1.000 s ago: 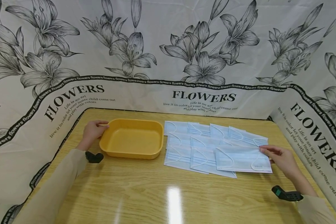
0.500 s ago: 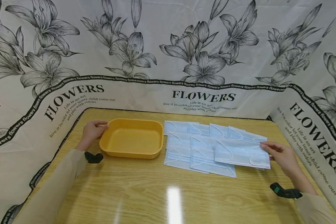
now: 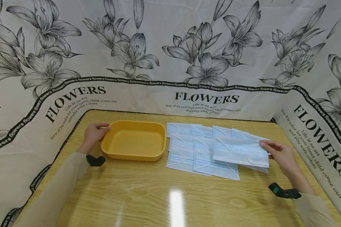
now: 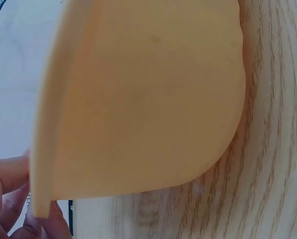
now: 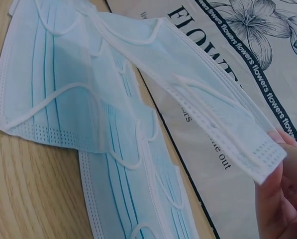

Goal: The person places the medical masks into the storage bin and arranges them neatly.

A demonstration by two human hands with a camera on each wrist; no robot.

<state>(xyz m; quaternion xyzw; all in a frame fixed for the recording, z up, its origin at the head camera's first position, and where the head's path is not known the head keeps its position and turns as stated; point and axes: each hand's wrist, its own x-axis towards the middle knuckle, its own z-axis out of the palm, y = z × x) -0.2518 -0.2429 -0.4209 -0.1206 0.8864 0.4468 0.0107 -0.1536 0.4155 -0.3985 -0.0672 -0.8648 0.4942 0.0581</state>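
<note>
A light blue disposable face mask (image 3: pixel 238 152) is pinched at its right end by my right hand (image 3: pixel 281 157). In the right wrist view the raised mask (image 5: pixel 188 79) slants above other masks, its near corner between thumb and fingers. Beneath and left of it, several more face masks (image 3: pixel 182 159) lie in overlapping rows on the table. My left hand (image 3: pixel 94 136) pinches the left rim of a yellow plastic basin (image 3: pixel 133 156), which has nothing in it. The left wrist view shows the basin's outer wall (image 4: pixel 148 99), with the fingers (image 4: pixel 11 174) at its rim.
The wood-grain table (image 3: pixel 130 192) stretches in front of the basin and masks. A white cloth (image 3: pixel 147 101) printed with flowers and lettering rises along the back and both sides. Each wrist wears a black strap (image 3: pixel 284 191).
My right hand has lifted the face mask and moved it a little back and left, uncovering part of a mask below. The left hand and basin have stayed put.
</note>
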